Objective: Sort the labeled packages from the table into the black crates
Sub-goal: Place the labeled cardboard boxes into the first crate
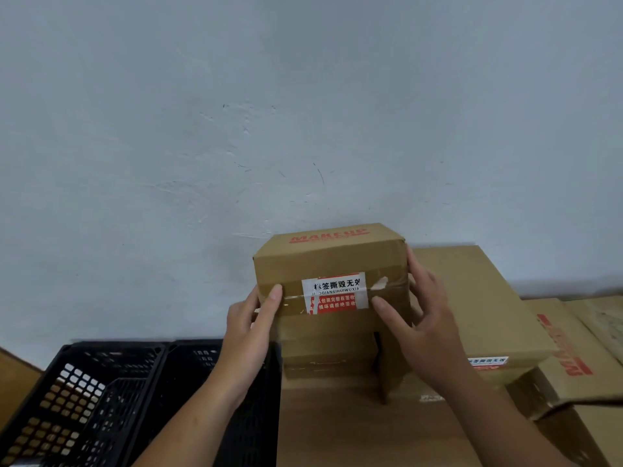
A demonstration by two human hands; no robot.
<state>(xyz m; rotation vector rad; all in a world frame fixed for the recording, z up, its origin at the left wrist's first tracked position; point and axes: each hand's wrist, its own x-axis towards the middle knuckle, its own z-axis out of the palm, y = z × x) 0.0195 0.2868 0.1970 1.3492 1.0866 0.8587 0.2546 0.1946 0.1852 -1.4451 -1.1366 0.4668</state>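
**Desk:** What is being handled here?

**Photographer:** A taped cardboard box (328, 264), its white-and-red label (335, 293) facing the camera. The left hand (249, 328) is curling round its left edge, thumb on the front. The right hand (421, 318) is gripping the right edge the same way. That hold is probably leaving the label uncovered for reading.

**Desk:** Where is it sitting?

**Photographer:** Over a low stack (323, 358) on the wooden surface (337, 433). Whether it is touching the stack, I cannot tell.

**Desk:** Counts?

**Photographer:** Two crates are standing side by side at left, a black crate (84, 399) and a second crate (195, 358), likely within reach for dropping. At right a large flat box (478, 298) and a red-printed box (566, 348) are lying, with others partly cut off.
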